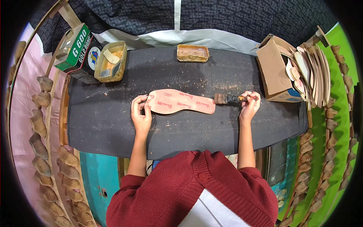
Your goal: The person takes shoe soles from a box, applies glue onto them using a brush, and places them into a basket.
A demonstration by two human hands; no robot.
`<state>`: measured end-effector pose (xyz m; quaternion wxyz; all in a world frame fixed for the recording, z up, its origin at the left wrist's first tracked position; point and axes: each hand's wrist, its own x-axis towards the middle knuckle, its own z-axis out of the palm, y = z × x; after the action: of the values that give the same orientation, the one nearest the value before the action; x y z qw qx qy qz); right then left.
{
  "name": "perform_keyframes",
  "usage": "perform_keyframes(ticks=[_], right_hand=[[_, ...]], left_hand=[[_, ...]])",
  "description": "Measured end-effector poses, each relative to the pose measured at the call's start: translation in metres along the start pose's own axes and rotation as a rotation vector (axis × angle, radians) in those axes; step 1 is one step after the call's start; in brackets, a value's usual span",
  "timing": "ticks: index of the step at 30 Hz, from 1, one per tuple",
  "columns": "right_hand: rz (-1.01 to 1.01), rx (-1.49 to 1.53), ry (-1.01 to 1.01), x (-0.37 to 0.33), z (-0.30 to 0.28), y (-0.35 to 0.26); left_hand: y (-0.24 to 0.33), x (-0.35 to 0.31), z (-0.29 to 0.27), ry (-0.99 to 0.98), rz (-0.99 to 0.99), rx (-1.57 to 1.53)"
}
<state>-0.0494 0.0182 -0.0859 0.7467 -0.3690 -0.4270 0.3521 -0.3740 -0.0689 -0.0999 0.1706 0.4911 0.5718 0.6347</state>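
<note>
A pinkish-tan shoe insole (181, 103) with red print lies lengthwise across the dark cloth-covered table. My left hand (141, 113) pinches its wide left end between thumb and fingers. Closed round the handle of a worn brush (227, 98), my right hand (250, 106) is at the right of the insole. The brush's dark bristle end points left and sits close beside the insole's narrow end; whether they touch I cannot tell.
At the back left stand a green-and-black metal can (81, 56) and a yellowish tub (121, 70) with scraper-like pieces in it. A shallow tray (193, 59) is at the back middle. A cardboard box (274, 70) of stacked insoles (317, 77) stands right. Shoe lasts (38, 143) line side racks.
</note>
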Motion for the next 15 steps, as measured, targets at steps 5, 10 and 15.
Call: perform_keyframes(ticks=[5,10,15], right_hand=[[0.053,0.015,-0.075,0.0005,-0.0024,0.0018],[0.084,0.052,-0.066,0.0023,-0.0062,0.0057],[0.046,0.004,-0.009,0.0028,-0.0045,0.0062]], left_hand=[[-0.0003,-0.001,-0.0001,0.006,-0.017,-0.004],[-0.001,0.0,-0.0001,0.004,0.023,0.005],[0.0003,0.0,-0.001,0.003,0.025,0.006]])
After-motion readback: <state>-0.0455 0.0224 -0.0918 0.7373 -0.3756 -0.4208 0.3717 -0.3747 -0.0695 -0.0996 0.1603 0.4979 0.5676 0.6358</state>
